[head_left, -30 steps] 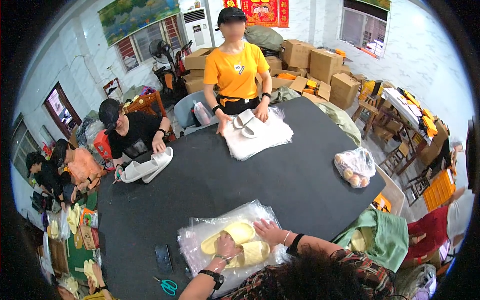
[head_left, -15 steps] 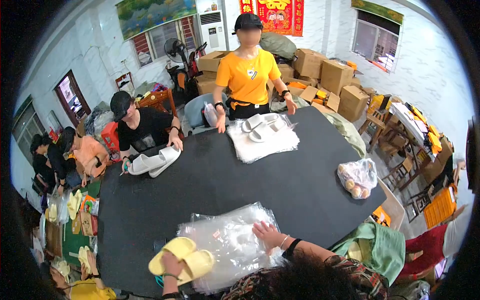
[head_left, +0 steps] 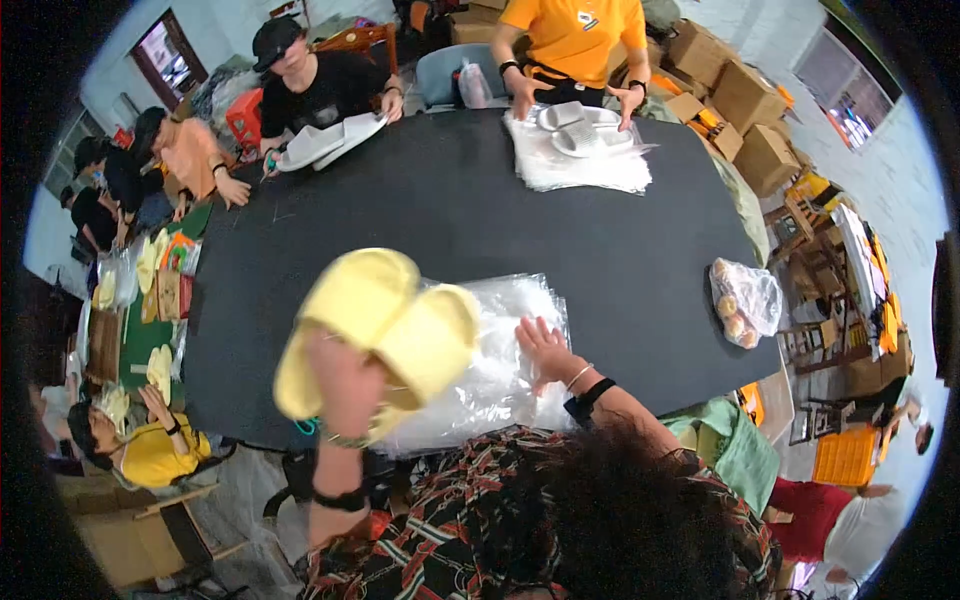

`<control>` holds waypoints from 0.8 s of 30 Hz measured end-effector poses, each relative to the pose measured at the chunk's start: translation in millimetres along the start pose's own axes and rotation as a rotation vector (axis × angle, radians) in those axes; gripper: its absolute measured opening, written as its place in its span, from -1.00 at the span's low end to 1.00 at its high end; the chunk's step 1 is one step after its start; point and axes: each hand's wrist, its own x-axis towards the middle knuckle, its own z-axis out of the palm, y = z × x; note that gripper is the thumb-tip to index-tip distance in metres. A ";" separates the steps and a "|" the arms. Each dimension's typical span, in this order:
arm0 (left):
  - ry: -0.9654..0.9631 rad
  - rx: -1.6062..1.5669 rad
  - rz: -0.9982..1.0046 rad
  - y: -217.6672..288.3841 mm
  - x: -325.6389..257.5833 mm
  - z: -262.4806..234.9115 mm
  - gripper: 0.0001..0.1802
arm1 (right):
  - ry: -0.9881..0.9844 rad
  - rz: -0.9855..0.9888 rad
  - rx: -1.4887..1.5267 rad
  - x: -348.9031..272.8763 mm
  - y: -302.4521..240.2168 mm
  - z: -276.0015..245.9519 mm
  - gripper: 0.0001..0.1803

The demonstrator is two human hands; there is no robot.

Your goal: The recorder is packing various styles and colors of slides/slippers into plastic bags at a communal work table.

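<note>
A pair of pale yellow slippers [head_left: 435,340] is raised over the near left of the dark table. My left hand [head_left: 345,375] grips it from the near side, its fingers partly hidden by the soles and blurred. Beneath and to the right lies a pile of clear plastic bags [head_left: 500,385], shiny and partly covered by the slippers. On the right edge of that pile rests my right hand [head_left: 545,352], fingers spread and holding nothing. A teal loop [head_left: 306,426] shows beside the slippers, near my left wrist.
Across the dark table [head_left: 430,210], a person in orange has both hands near grey slippers [head_left: 585,130] on another bag pile. Another person in black holds white slippers [head_left: 330,142]. A bag of round items [head_left: 745,303] sits at the right edge; a green cloth [head_left: 725,445] hangs nearby.
My left hand has lifted the yellow slippers up off the table. My right hand stays on the bags. The view has tilted downward, and the person in orange has moved both hands to the grey slippers.
</note>
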 end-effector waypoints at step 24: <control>-0.627 0.161 -0.416 -82.0 -133.3 171.2 -0.65 | -0.036 0.001 0.093 5.4 -12.4 -3.9 0.62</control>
